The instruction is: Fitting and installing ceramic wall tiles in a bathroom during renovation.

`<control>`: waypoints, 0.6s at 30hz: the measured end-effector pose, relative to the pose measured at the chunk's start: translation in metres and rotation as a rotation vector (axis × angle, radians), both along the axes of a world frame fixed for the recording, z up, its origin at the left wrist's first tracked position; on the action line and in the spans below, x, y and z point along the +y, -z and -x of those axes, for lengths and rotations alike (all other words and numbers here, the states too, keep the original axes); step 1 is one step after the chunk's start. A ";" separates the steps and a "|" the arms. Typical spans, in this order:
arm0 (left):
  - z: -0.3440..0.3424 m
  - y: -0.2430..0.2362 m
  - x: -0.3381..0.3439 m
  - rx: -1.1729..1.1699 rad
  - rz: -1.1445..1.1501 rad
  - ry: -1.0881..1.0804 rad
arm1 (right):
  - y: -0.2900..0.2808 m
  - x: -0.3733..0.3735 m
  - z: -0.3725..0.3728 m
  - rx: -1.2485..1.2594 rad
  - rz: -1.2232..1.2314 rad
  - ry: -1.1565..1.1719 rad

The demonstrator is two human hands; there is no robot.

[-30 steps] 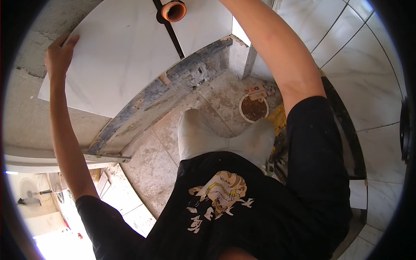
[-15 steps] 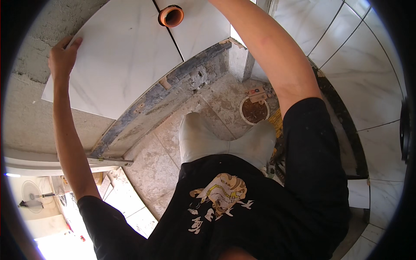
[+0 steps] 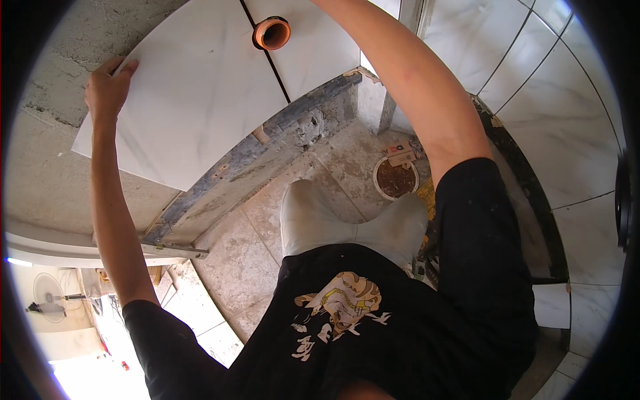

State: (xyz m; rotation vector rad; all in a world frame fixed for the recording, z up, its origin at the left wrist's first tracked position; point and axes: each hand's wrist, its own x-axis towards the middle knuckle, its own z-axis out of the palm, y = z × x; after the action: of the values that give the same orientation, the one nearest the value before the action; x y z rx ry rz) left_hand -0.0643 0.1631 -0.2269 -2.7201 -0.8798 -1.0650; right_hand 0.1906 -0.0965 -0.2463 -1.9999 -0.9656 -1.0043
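Note:
My left hand grips the left edge of a large white marble-veined tile, thumb on its face and fingers round the edge. A second white tile adjoins it on the right, separated by a dark narrow gap. An orange pipe end sticks out through a dark-rimmed opening on that seam. My right forearm reaches up out of the top of the picture, so that hand is hidden beyond the edge.
Rough cement borders the tile at left, with a grimy dark band below. A white bucket of brown debris stands by my legs. Tiled wall rises at right; a metal bar and fan are at left.
The left tile has shifted slightly rightward with my left hand, and the dark seam beside the pipe looks narrower. The whole view has also shifted a little.

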 end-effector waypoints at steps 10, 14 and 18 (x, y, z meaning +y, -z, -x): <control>0.003 -0.005 -0.013 0.032 -0.069 -0.037 | 0.002 0.006 -0.003 -0.022 -0.074 0.050; -0.009 0.006 0.011 0.037 -0.136 -0.005 | 0.005 0.002 -0.004 -0.024 -0.098 0.068; 0.010 -0.003 0.010 -0.021 -0.119 -0.020 | -0.002 0.012 -0.001 -0.017 -0.009 0.023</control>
State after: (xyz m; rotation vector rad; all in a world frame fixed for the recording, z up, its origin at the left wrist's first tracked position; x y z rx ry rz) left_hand -0.0742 0.1734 -0.2237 -2.6027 -0.8176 -1.1061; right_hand 0.1912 -0.0848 -0.2446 -2.0020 -0.9479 -1.0379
